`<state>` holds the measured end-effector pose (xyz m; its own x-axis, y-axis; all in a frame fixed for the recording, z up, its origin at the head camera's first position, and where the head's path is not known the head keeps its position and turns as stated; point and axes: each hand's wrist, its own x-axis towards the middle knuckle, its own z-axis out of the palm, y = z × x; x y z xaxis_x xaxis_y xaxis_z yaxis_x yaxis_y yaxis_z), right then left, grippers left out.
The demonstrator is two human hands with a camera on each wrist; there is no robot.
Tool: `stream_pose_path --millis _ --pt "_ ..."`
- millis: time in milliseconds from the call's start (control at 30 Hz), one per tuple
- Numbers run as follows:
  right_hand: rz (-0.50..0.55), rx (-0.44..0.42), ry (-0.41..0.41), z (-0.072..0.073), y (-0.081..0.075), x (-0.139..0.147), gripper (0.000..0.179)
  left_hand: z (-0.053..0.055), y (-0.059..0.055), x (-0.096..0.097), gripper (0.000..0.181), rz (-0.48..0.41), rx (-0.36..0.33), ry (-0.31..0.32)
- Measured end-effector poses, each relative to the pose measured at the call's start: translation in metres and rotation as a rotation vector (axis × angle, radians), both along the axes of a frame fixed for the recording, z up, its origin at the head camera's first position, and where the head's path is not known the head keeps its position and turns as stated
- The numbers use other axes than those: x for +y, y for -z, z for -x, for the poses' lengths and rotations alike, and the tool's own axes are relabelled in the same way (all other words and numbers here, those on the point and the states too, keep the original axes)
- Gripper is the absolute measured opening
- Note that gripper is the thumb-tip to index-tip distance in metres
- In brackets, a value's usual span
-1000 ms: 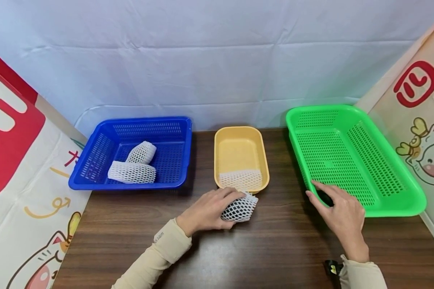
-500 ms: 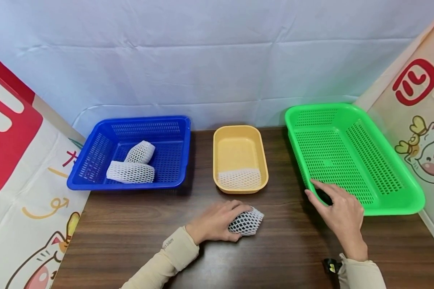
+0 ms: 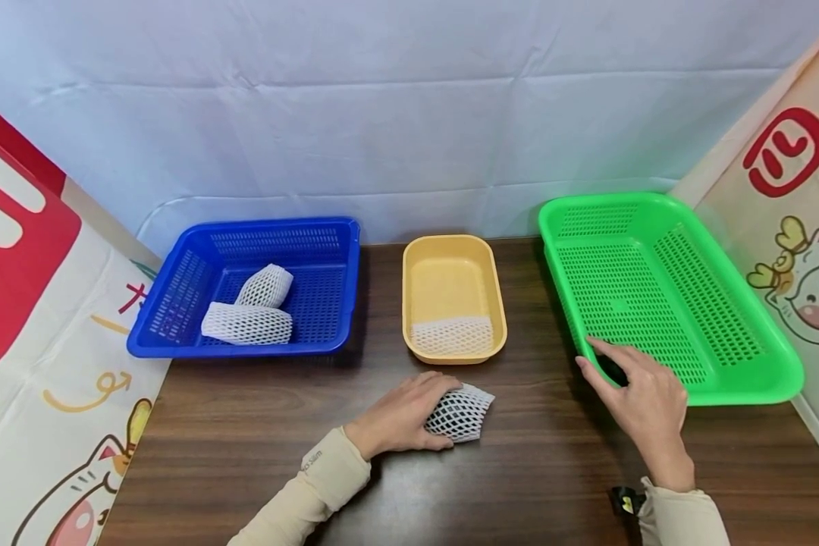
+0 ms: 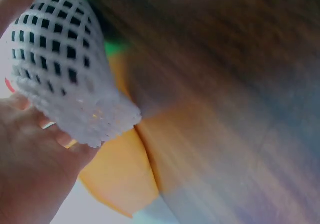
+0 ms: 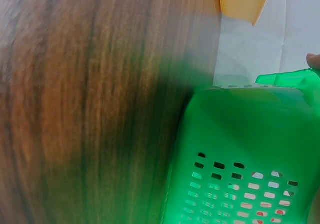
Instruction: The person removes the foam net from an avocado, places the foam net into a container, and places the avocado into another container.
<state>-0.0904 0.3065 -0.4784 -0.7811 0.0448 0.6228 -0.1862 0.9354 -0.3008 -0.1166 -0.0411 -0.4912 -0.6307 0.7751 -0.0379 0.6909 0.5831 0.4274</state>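
My left hand [image 3: 404,415] grips a white foam net sleeve [image 3: 461,413] just above the table, in front of the yellow tray [image 3: 444,284]. Something dark shows through the mesh, clearer in the left wrist view, where the sleeve [image 4: 60,59] has a bunched end hanging free. At the near left corner of the green basket [image 3: 744,398], my right hand [image 3: 644,394] holds the rim between thumb and forefinger. A dark patch shows between those fingers, and I cannot tell what it is. In the right wrist view, a fingertip [image 5: 314,60] lies at the basket's rim.
A blue basket [image 3: 314,350] on the left holds two white foam sleeves [image 3: 247,324], one leaning on the other. Another white net sleeve [image 3: 452,336] lies flat in the tray's near end. Behind the containers hangs a pale cloth [image 3: 382,136] above the brown table [image 3: 246,425].
My left hand has drawn the foam sleeve back from the tray's front edge toward me, then shifted slightly left. My right hand stays at the basket rim.
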Motion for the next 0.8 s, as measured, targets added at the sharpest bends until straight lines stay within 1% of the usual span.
stream_pose_path --millis 67,167,300,533,800 --pt "0.005 0.002 0.001 0.000 0.000 0.000 0.042 0.000 -0.002 -0.003 0.083 0.013 -0.011 -0.008" --pt "0.010 0.004 0.001 0.000 0.000 0.000 0.041 0.000 -0.006 -0.007 0.085 0.058 -0.018 -0.022" --pt "0.007 0.009 -0.002 0.001 0.001 0.000 0.040 0.000 -0.008 -0.012 0.083 0.096 -0.025 -0.035" --pt "0.006 0.016 -0.004 0.000 0.001 0.001 0.041 0.002 -0.009 -0.016 0.081 0.090 -0.056 -0.028" --pt "0.002 0.023 -0.007 0.001 0.001 0.000 0.040 0.004 -0.006 -0.021 0.081 0.054 -0.040 -0.007"
